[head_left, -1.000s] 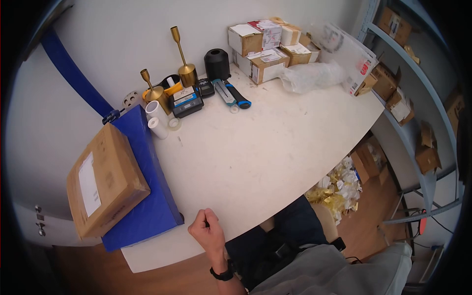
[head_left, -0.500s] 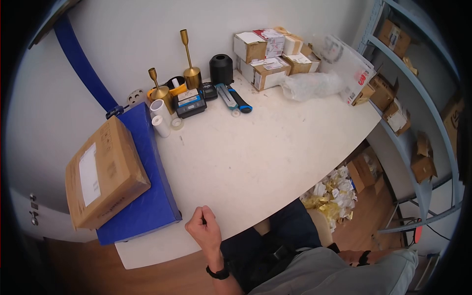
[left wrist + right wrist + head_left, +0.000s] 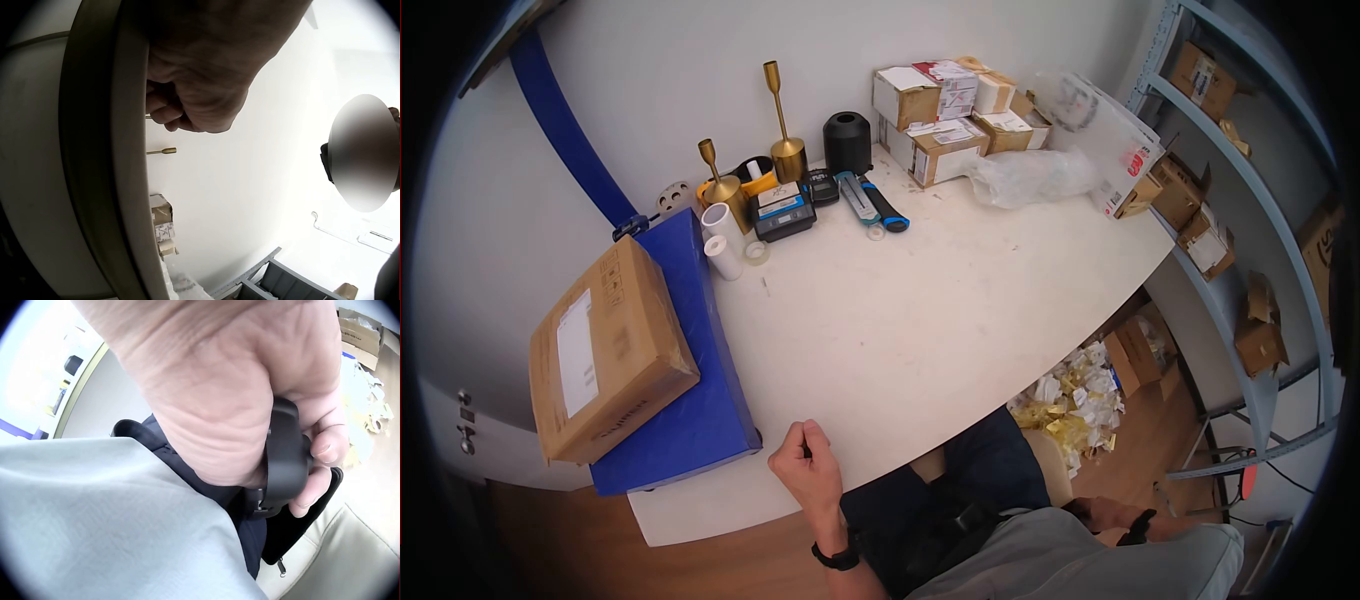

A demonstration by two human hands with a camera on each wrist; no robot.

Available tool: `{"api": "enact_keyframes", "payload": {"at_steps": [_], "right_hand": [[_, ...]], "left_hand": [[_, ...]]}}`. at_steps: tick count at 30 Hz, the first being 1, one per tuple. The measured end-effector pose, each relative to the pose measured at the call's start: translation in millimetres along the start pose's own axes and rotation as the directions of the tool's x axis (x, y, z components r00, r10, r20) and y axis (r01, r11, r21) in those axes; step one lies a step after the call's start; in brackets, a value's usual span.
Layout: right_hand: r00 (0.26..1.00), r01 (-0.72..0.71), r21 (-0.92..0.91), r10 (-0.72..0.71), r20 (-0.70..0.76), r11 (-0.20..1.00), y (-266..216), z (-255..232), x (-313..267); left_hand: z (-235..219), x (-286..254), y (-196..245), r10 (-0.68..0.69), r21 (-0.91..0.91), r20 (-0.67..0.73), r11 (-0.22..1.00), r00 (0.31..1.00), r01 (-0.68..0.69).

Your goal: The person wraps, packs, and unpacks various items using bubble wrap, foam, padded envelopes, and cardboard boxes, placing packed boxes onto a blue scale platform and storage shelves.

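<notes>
Right grip (image 3: 231, 394) of mine is curled round a black rounded piece (image 3: 287, 459), down beside my lap and off the desk (image 3: 880, 330). Two fingertips (image 3: 327, 450) show on its outer side, while the heel of my palm lies against the inner one; where the thumb sits, I cannot tell.

From its smooth, even shell, I judge it to be hard plastic: stiff, fairly light, not something that will give when squeezed. The curved face could turn or slide under dry skin, so I would rather trust a wrap of several fingers than a hard pinch at one spot. Best hold, to my mind, is round the broad middle of the shell, with the palm backing it. Its lower end has small, narrow parts that look more delicate, and I would keep my pressure off them. Part of the piece is hidden by my hand, so I cannot say whether anything is fixed to it there.

Dark cloth (image 3: 249, 547) and a zip pull (image 3: 282, 567) lie close below; either could snag those small parts, so a clear path matters more than force.

My left grip (image 3: 807, 472) is folded into a fist at the desk's near edge, with nothing visible in it.
</notes>
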State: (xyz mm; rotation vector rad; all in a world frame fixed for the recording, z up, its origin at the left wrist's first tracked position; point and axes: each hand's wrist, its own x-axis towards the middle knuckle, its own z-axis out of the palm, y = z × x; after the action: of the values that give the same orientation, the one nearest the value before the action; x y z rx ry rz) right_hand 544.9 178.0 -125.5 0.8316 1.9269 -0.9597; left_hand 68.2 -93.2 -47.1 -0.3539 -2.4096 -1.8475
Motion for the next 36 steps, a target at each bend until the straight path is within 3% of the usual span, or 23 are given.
{"api": "enact_keyframes", "payload": {"at_steps": [2, 5, 8, 12, 15, 17, 18, 20, 24, 26, 27, 29, 30, 32, 36], "right_hand": [[0.998, 0.066, -0.107, -0.067, 0.001, 0.992, -5, -9, 2], [0.994, 0.081, -0.115, -0.089, -0.064, 0.990, -14, -16, -1], [0.999, 0.021, -0.087, -0.025, -0.037, 0.996, -29, -25, -5], [0.998, 0.047, -0.130, -0.052, -0.043, 0.990, 1, -14, 7], [0.986, 0.115, -0.163, -0.134, -0.104, 0.980, -1, -14, 4], [0.974, -0.090, -0.148, 0.056, -0.219, 0.985, -13, -18, 1], [0.974, -0.088, -0.147, 0.055, -0.218, 0.985, -12, -19, 4], [0.936, -0.022, -0.075, -0.006, -0.351, 0.997, -7, -18, 11], [0.935, 0.079, -0.104, -0.110, -0.336, 0.991, -3, -17, 10], [0.974, 0.003, -0.302, -0.071, -0.217, 0.953, -13, -16, -4], [0.974, 0.005, -0.297, -0.072, -0.216, 0.955, -9, -10, -3], [0.988, -0.092, -0.469, 0.023, -0.152, 0.879, 3, 14, -4], [0.988, -0.093, -0.463, 0.024, -0.154, 0.882, 7, 27, -6], [0.978, -0.201, -0.362, 0.163, -0.133, 0.910, 10, 45, -9], [0.983, -0.176, -0.369, 0.145, -0.112, 0.912, 14, 52, -7]], "left_hand": [[1, 0, 2, 0.005, -0.001, -0.005, 1.000, 1.000, -0.005], [1, 0, 2, 0.013, -0.005, -0.013, 1.000, 1.000, -0.013], [3, 1, -4, 0.042, -0.019, -0.047, 0.999, 0.998, -0.043], [2, 1, -5, 0.044, 0.018, -0.046, 0.999, 0.998, -0.043], [3, 1, -4, 0.044, 0.021, -0.047, 0.999, 0.998, -0.043], [2, 1, -3, 0.044, 0.020, -0.046, 0.999, 0.998, -0.043], [2, 1, -2, 0.038, 0.020, -0.042, 0.999, 0.998, -0.037], [2, 1, -1, 0.033, 0.024, -0.033, 0.999, 0.999, -0.032], [2, 1, -1, 0.019, 0.020, -0.038, 1.000, 0.999, -0.018], [2, 1, 0, 0.019, 0.019, -0.035, 1.000, 0.999, -0.018], [2, 1, 0, 0.016, 0.023, -0.039, 1.000, 0.999, -0.016], [3, 1, 0, 0.018, 0.028, -0.036, 0.999, 0.999, -0.017], [3, 1, 0, 0.019, 0.025, -0.042, 1.000, 0.999, -0.018], [3, 1, 1, 0.020, 0.022, -0.042, 1.000, 0.999, -0.020], [3, 1, 1, 0.005, 0.037, -0.012, 0.999, 1.000, -0.005]]}}
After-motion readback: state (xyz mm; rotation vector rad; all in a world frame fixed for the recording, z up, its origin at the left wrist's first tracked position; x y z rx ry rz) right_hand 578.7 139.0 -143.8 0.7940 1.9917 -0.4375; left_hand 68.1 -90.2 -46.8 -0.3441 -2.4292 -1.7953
